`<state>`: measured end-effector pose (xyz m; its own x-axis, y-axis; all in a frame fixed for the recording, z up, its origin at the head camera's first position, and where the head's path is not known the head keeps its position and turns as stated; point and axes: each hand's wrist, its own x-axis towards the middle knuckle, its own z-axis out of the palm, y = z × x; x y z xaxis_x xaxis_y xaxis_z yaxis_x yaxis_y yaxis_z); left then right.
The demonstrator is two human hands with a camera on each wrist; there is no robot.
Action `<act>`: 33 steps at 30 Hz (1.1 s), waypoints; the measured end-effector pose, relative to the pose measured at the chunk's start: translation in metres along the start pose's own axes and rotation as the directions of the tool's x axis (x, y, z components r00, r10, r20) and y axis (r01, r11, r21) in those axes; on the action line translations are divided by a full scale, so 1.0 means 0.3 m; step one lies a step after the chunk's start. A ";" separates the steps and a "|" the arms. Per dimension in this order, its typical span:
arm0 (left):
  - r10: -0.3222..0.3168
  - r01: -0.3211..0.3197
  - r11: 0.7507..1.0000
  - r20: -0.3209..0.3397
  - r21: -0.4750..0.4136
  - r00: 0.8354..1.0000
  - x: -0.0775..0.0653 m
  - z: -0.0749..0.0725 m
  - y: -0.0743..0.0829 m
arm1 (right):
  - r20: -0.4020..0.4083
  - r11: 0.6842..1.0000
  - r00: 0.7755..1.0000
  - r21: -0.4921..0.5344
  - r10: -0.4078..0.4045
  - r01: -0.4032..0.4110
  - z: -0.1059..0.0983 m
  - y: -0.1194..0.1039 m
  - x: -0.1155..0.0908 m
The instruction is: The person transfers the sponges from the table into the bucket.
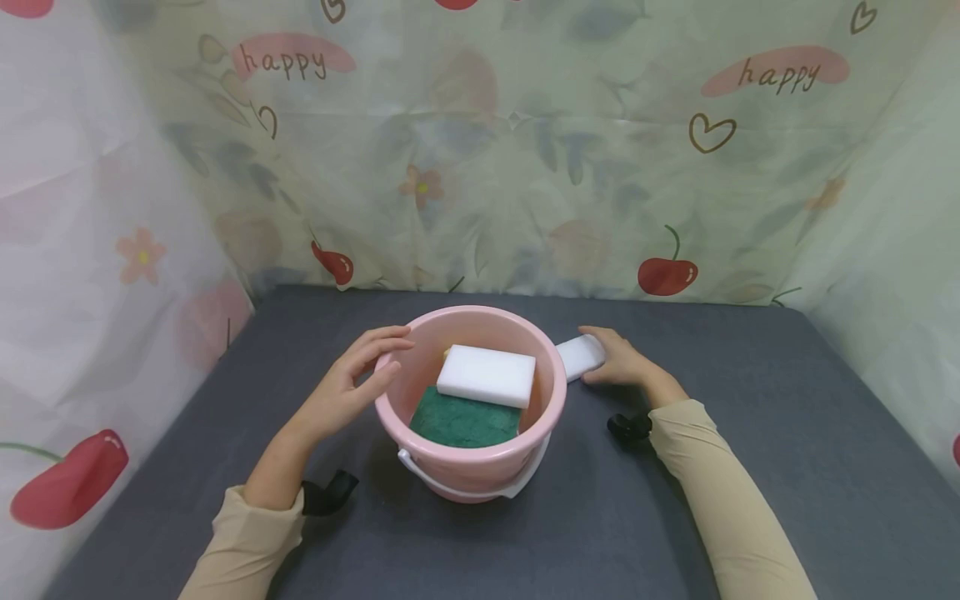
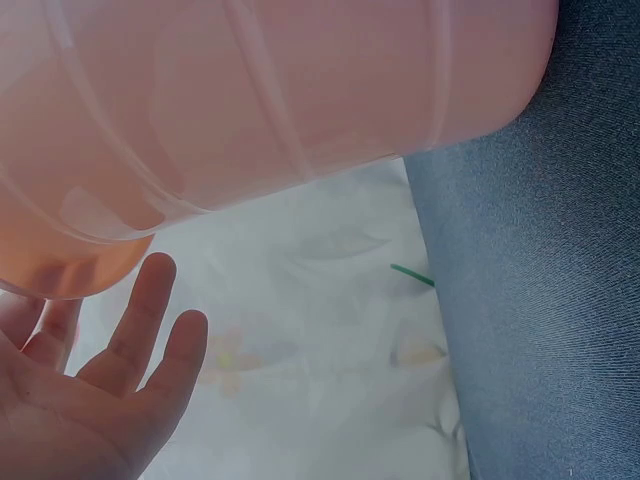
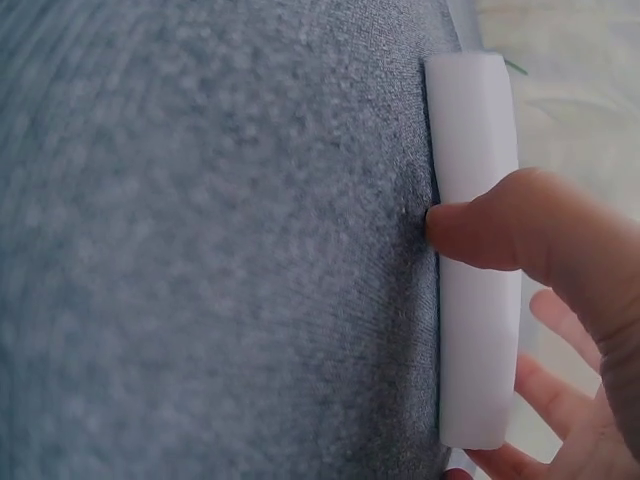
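A pink bucket (image 1: 468, 467) with a white handle stands upright on the dark table. Inside it, a white sponge block (image 1: 486, 375) lies partly over a green scouring pad (image 1: 465, 419). My left hand (image 1: 347, 392) is at the bucket's left rim, its fingers loosely spread; the left wrist view shows the fingers (image 2: 140, 320) right by the rim. To the right of the bucket, my right hand (image 1: 618, 358) grips a second white sponge (image 1: 579, 357) at the table surface. In the right wrist view the thumb (image 3: 490, 225) lies across this sponge, with other fingers on its far side.
The dark grey tabletop (image 1: 585, 517) runs back to a patterned curtain (image 1: 517, 167), with more curtain along both sides. Black wrist straps (image 1: 330, 493) show at both sleeves. A yellowish edge peeks out behind the white block in the bucket.
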<state>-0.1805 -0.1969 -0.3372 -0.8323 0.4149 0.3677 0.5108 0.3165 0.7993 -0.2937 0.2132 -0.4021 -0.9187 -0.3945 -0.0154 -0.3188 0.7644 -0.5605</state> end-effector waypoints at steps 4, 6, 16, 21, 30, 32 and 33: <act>-0.003 0.003 1.000 0.000 0.002 1.000 -0.001 0.001 0.002 | -0.011 0.999 1.000 -0.022 0.029 -0.029 -0.005 -0.003 -0.011; -0.002 0.002 1.000 -0.002 0.005 1.000 -0.001 0.001 0.002 | -0.014 0.999 0.999 -0.029 0.040 -0.041 -0.007 -0.004 -0.017; 0.008 -0.008 1.000 -0.003 0.000 1.000 -0.001 0.000 -0.001 | -0.065 1.000 0.998 -0.002 0.027 -0.027 -0.023 -0.003 -0.053; 0.018 -0.018 1.000 -0.004 -0.002 1.000 0.001 0.000 -0.001 | -0.085 1.000 0.996 0.008 0.023 -0.022 -0.039 -0.009 -0.075; 0.012 -0.012 1.000 -0.001 -0.002 1.000 0.001 -0.001 0.002 | -0.123 0.998 0.990 0.008 0.064 -0.063 -0.069 -0.017 -0.099; 0.014 -0.014 1.000 -0.001 -0.001 1.000 0.001 -0.001 0.001 | -0.129 0.997 0.989 0.013 0.079 -0.078 -0.076 -0.021 -0.103; 0.015 -0.015 1.000 0.000 -0.001 1.000 0.001 -0.001 0.000 | -0.131 0.996 0.987 0.017 0.087 -0.086 -0.080 -0.025 -0.106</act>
<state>-0.1808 -0.1971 -0.3369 -0.8248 0.4191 0.3796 0.5229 0.3094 0.7943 -0.2679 0.2323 -0.3775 -0.9656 -0.2560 0.0448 -0.2350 0.7864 -0.5712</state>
